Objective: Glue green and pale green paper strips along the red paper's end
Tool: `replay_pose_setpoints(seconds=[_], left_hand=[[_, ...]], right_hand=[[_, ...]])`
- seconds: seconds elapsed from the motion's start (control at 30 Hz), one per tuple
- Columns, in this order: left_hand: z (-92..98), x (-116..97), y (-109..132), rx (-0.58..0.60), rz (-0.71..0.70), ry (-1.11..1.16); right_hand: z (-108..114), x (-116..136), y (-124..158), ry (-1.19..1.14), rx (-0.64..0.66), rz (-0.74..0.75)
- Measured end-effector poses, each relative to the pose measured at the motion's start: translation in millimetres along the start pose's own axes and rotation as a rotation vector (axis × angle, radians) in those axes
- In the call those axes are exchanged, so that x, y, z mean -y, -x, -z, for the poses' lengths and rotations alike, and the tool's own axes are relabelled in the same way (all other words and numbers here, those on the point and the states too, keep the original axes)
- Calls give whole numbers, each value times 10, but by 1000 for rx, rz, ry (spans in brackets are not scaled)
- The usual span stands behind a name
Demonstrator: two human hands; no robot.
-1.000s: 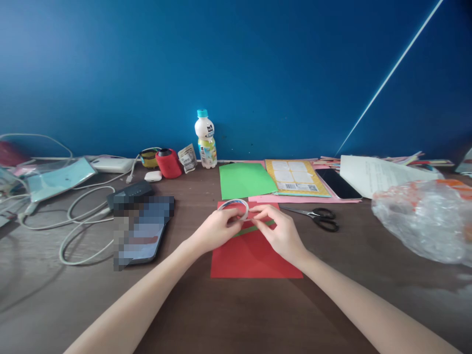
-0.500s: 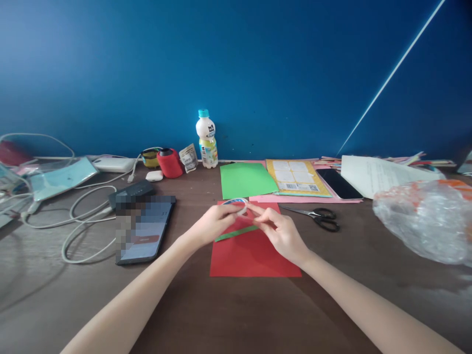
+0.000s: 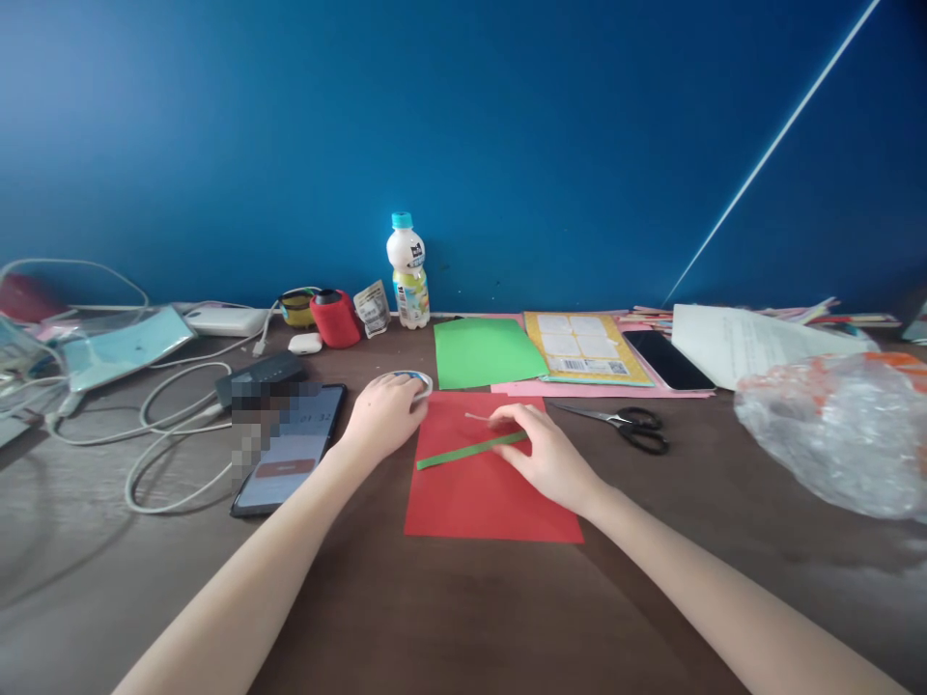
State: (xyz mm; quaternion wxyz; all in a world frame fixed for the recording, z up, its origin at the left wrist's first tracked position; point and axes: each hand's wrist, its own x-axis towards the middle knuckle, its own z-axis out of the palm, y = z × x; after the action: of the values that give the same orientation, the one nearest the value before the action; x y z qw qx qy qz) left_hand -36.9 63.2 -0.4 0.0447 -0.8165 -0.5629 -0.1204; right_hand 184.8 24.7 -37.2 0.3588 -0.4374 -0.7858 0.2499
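Observation:
My left hand (image 3: 382, 410) is closed over a roll of tape (image 3: 426, 384) at the upper left corner of a red sheet of paper (image 3: 478, 507); the hand hides most of the roll. Over the right half of that sheet, my right hand (image 3: 540, 449) pinches a short whitish strip, which looks like a piece of tape (image 3: 475, 417). A narrow green paper strip (image 3: 456, 454) lies slanted across the red sheet, its right end reaching under my right fingers. Scissors (image 3: 627, 423) with black handles lie to the right of the sheet.
Behind the red sheet are a green sheet (image 3: 485, 352), a yellow packet (image 3: 583, 347) and a dark phone (image 3: 666, 359). A bottle (image 3: 409, 275) stands near the wall. On the left lie a larger phone (image 3: 290, 458) and cables (image 3: 134, 473); crumpled plastic (image 3: 832, 434) sits far right.
My hands have moved apart. The left carried the tape roll left and down to the sheet's corner; the right holds a short strip separate from the roll.

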Motion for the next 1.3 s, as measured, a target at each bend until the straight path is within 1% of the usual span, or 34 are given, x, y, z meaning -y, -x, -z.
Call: replay_pose_setpoints(seconds=[0.07, 0.13, 0.17, 0.2, 0.23, 0.3, 0.33, 0.37, 0.4, 0.47, 0.5, 0.57, 0.67, 0.73, 0.8, 0.9, 1.0, 1.07, 1.13, 1.23, 1.3], left_hand=[[-8, 12, 5, -20, 31, -69], [2, -1, 10, -66, 55, -101], [13, -17, 12, -81, 41, -85], [26, -37, 14, -65, 2, -26], [39, -62, 17, -5, -58, 77], [59, -115, 25, 180, -175, 313], [63, -140, 32, 264, -212, 398], [64, -163, 40, 320, -227, 447], [62, -181, 48, 341, -225, 471], [51, -205, 60, 340, -197, 518], [45, -212, 62, 347, -168, 566], [36, -219, 58, 378, -60, 718], [41, -220, 41, 498, 130, 978], [63, -219, 35, 616, 182, 1107], [99, -219, 40, 700, 182, 1169], [151, -224, 60, 782, 143, 1222], [156, -234, 74, 884, 106, 1305], [129, -244, 76, 886, 129, 1344], [93, -258, 75, 843, 189, 1356], [55, -288, 77, 780, 266, 1329], [42, -303, 80, 746, 265, 1319]], right_hand=[[-11, -5, 5, 49, 17, 13], [-17, -9, 7, 60, 21, 16], [-19, -14, 7, 54, 21, 15], [-21, -21, 6, 44, 21, 12], [-23, -30, 4, 34, 23, 10], [-26, -51, 0, 15, 25, 0], [-28, -60, -2, 8, 24, -8], [-28, -65, -4, 2, 19, -16], [-26, -68, -4, 1, 7, -19], [-17, -60, 0, 21, -40, 16], [-10, -51, 3, 49, -74, 60], [7, -29, 12, 133, -154, 193], [27, -2, 25, 248, -239, 402], [32, 0, 32, 279, -252, 491], [30, -10, 38, 277, -236, 508], [23, -36, 48, 246, -203, 452], [17, -42, 53, 208, -181, 423], [19, -20, 51, 172, -200, 417], [27, 19, 44, 138, -253, 384], [45, 88, 32, 54, -318, 287], [55, 124, 26, -46, -311, 211]])
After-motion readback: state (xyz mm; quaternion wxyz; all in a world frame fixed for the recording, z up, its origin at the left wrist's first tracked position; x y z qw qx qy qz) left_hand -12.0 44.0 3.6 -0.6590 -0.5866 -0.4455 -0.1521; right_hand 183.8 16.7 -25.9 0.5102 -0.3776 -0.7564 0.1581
